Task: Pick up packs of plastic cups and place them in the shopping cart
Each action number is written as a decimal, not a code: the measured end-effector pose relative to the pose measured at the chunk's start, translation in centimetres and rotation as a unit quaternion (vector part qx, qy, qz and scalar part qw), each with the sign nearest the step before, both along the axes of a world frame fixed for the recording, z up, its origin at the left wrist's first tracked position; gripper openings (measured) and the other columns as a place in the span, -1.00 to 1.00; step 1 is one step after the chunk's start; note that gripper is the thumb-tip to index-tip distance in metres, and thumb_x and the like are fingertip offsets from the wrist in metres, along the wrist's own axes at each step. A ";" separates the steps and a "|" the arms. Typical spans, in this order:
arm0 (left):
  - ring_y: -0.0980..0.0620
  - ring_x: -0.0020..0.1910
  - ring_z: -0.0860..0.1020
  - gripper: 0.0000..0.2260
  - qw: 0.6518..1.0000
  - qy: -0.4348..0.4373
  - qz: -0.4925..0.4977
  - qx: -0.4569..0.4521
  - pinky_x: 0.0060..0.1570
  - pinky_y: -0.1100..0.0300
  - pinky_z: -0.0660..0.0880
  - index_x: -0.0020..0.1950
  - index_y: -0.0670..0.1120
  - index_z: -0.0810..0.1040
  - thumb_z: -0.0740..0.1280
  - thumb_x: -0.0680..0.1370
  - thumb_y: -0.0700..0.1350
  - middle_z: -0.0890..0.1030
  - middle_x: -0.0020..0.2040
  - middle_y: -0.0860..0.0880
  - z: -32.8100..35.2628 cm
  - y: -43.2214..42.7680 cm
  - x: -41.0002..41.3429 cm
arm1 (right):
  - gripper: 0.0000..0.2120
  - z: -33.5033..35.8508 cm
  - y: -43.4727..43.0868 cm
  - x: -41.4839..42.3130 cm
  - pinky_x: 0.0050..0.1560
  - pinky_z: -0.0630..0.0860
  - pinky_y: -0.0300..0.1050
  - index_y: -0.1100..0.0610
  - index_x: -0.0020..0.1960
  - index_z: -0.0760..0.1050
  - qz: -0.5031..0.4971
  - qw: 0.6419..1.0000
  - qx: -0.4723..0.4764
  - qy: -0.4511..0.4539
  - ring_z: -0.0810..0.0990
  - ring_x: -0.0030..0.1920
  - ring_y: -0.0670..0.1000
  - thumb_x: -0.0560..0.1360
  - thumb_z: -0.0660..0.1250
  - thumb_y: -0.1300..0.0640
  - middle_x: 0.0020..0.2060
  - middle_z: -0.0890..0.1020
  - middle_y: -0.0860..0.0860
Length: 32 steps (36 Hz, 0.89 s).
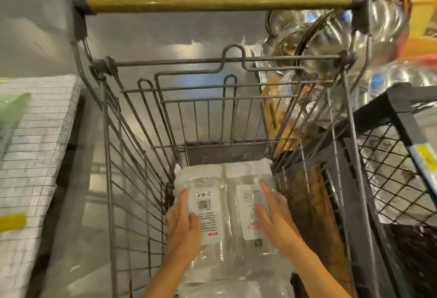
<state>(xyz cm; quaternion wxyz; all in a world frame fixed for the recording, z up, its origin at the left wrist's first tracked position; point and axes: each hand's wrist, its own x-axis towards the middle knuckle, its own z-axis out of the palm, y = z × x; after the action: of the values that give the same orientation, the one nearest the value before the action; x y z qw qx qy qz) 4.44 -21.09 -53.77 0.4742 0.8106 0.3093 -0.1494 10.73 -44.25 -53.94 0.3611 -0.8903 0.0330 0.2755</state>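
At far left a white gridded stack stands beside the cart, with a yellow tag on its near edge. Inside the cart, low in its basket and pushed up against the far end wall, lies a clear plastic-wrapped pack bearing two white labels. Its long axis appears to run from the person toward the cart's handle, so it stretches straight ahead of both hands. The left hand lies flat on the pack's left half, fingers straight and close together, pointing forward along the barcode label. The right hand presses the right half beside the other label, its fingers straight and slightly spread. Neither hand curls round the pack; both simply rest on its top, about equally near, one on each side of its middle. Right of the cart stands a dark wire rack, and above it sit shiny metal bowls, blurred.
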 end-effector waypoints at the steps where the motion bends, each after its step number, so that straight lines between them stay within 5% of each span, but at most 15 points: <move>1: 0.08 0.06 0.47 -0.49 1.000 0.001 -0.004 0.000 -0.10 0.12 0.59 0.46 0.45 -0.04 0.07 0.66 -0.03 0.23 0.28 0.08 0.3 0.1 -0.1 | -0.48 0.1 0.0 0.0 0.51 0.14 0.22 -0.58 0.41 -0.18 0.004 1.000 -0.001 0.000 0.02 0.57 0.05 0.61 0.05 -0.26 0.56 -0.01 -0.09; 4: 0.02 0.25 0.41 -0.47 0.999 0.022 -0.025 0.008 0.21 -0.04 0.50 0.45 0.47 -0.04 0.11 0.64 0.00 0.20 0.39 0.06 1.8 0.7 -0.2 | -0.47 1.7 0.5 -0.1 0.52 0.14 0.19 -0.63 0.36 -0.19 0.014 1.000 -0.016 0.016 -0.01 0.59 0.06 0.61 0.07 -0.25 0.59 -0.03 -0.06; 6: -0.05 0.39 0.34 -0.48 0.998 0.034 -0.047 0.026 0.32 -0.06 0.42 0.48 0.42 0.01 0.15 0.62 0.05 0.13 0.49 0.03 3.0 1.2 -0.1 | -0.44 3.4 0.7 -0.3 0.43 0.30 0.07 -0.53 0.45 -0.13 0.009 0.999 -0.035 0.036 0.18 0.54 0.10 0.62 0.12 -0.19 0.60 -0.08 -0.01; 8: -0.03 0.38 0.36 -0.57 0.996 0.011 -0.082 0.032 0.23 0.22 0.48 0.46 0.32 0.19 0.19 0.62 0.06 0.22 0.47 -0.01 5.2 1.7 0.1 | -0.42 5.3 0.6 -0.3 0.31 0.44 0.02 -0.38 0.54 -0.06 0.014 0.998 -0.067 0.010 0.41 0.41 0.13 0.63 0.15 -0.13 0.59 -0.02 0.08; 10: 0.10 0.24 0.43 -0.64 0.991 -0.004 -0.126 0.052 -0.07 0.57 0.41 0.42 0.15 0.37 0.23 0.62 0.00 0.37 0.36 0.05 8.4 2.3 0.8 | -0.41 8.0 0.5 -0.1 0.28 0.47 0.07 -0.29 0.57 -0.04 0.021 0.995 -0.089 -0.042 0.43 0.37 0.15 0.62 0.16 -0.14 0.55 0.13 0.11; 13: 0.09 0.31 0.43 -0.60 0.976 -0.037 -0.186 0.103 0.29 0.24 0.40 0.43 0.04 0.43 0.26 0.59 0.06 0.42 0.34 0.11 13.8 3.3 2.0 | -0.41 13.0 0.4 0.4 0.24 0.48 0.02 -0.20 0.58 0.02 0.043 0.988 -0.116 -0.092 0.43 0.32 0.09 0.61 0.15 -0.16 0.44 0.32 0.02; 15: 0.09 0.28 0.46 -0.59 0.962 -0.043 -0.232 0.138 0.32 0.09 0.40 0.42 0.06 0.43 0.25 0.58 0.10 0.44 0.34 0.11 17.6 3.8 2.8 | -0.44 17.1 0.3 0.7 0.19 0.50 -0.02 -0.14 0.57 0.11 0.066 0.978 -0.143 -0.136 0.47 0.26 0.04 0.62 0.15 -0.15 0.38 0.39 -0.03; 21: 0.03 0.26 0.49 -0.59 0.908 -0.108 -0.309 0.260 0.22 0.12 0.44 0.39 0.06 0.46 0.23 0.58 0.15 0.52 0.33 0.06 29.4 4.4 4.4 | -0.62 29.3 0.7 1.4 0.11 0.51 0.06 0.02 0.36 0.41 0.129 0.943 -0.203 -0.229 0.50 0.20 0.10 0.61 0.16 -0.10 0.21 0.50 0.00; 32: 0.02 0.23 0.52 -0.61 0.923 -0.151 -0.187 0.302 0.20 0.11 0.46 0.37 0.07 0.48 0.24 0.58 0.14 0.54 0.30 0.05 42.8 4.3 -4.9 | -0.56 42.6 3.5 -2.4 0.16 0.52 0.04 0.00 0.45 0.37 0.267 0.882 -0.191 -0.338 0.54 0.21 0.08 0.63 0.12 -0.13 0.26 0.55 0.02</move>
<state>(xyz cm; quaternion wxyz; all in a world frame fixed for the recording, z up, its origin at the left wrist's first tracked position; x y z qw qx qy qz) -0.43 -16.79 -11.00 0.2118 0.9714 0.1073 -0.0104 8.33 -40.72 -11.38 0.0860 -0.9562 -0.2780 0.0323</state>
